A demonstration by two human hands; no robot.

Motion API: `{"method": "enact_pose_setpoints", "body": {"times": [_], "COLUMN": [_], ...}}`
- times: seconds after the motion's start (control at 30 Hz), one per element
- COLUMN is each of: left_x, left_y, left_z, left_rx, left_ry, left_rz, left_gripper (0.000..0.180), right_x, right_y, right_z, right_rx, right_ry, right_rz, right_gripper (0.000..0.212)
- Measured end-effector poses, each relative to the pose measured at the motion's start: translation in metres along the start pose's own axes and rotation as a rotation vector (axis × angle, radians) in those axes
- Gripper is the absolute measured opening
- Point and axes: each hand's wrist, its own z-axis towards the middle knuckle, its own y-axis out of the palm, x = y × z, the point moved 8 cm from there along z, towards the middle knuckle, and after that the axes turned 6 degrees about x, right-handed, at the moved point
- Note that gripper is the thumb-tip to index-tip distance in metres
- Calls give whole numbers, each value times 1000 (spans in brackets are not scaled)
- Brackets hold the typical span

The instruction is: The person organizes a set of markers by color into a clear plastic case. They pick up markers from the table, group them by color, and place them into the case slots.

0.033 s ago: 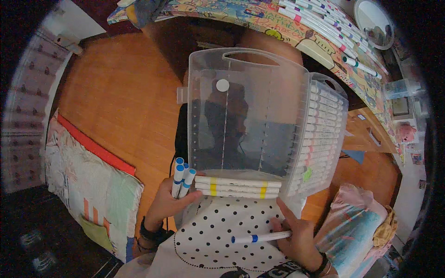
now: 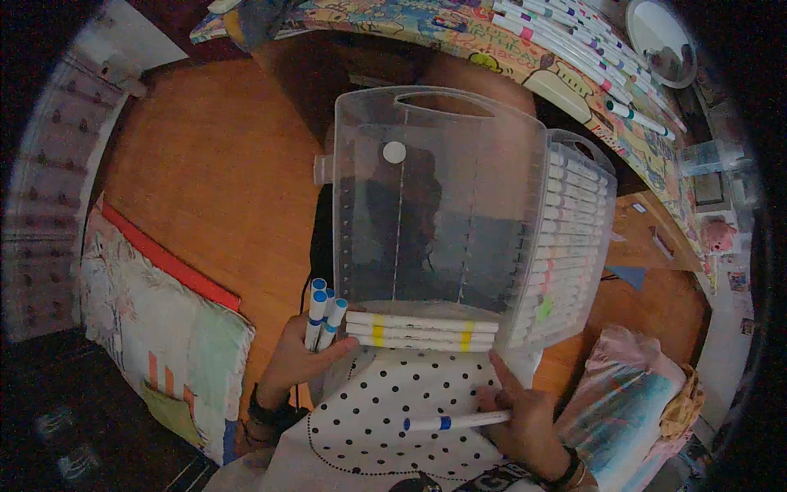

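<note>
A clear plastic marker case [image 2: 443, 246] lies open across my lap. In its near end several white markers with yellow bands [image 2: 422, 330] lie stacked crosswise. My left hand [image 2: 297, 354] is closed around several blue-capped markers [image 2: 328, 316], held upright at the case's near left corner. Its thumb reaches toward the yellow-banded stack. In my right hand [image 2: 529, 422] is a single white marker with a blue band [image 2: 455, 421], pointing left over the polka-dot cloth [image 2: 377, 410]. That hand's index finger stretches up to the right end of the stack.
The case's right half [image 2: 574, 221] holds a column of white markers. Beyond it, many loose markers [image 2: 586, 53] lie on a patterned tabletop [image 2: 459, 33] beside a round white-rimmed object [image 2: 660, 41]. Folded bedding [image 2: 180, 336] is on the left, a pink and blue bundle [image 2: 623, 402] on the right.
The marker in my right hand sits very slightly farther left. The picture is a little darker; otherwise hands and case look the same.
</note>
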Motion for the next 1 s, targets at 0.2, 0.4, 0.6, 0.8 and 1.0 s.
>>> {"method": "enact_pose_setpoints", "body": {"times": [0.2, 0.4, 0.6, 0.8, 1.0], "left_x": [1, -8, -11, -13, -14], "left_y": [-1, -4, -6, -12, -35], "left_z": [3, 4, 6, 10, 15], "left_rx": [7, 25, 133, 224, 283], "left_ry": [18, -15, -16, 19, 28], "left_rz": [9, 69, 8, -77, -3], "left_gripper": [35, 30, 30, 21, 23], "right_x": [21, 16, 6, 8, -2], "right_y": [11, 2, -16, -47, -82], "right_z": [3, 5, 21, 41, 72], "right_rx": [-117, -54, 134, 270, 429], "right_ry": [197, 178, -65, -33, -142], "right_rz": [248, 268, -4, 38, 281], "right_gripper": [70, 47, 32, 35, 34]}}
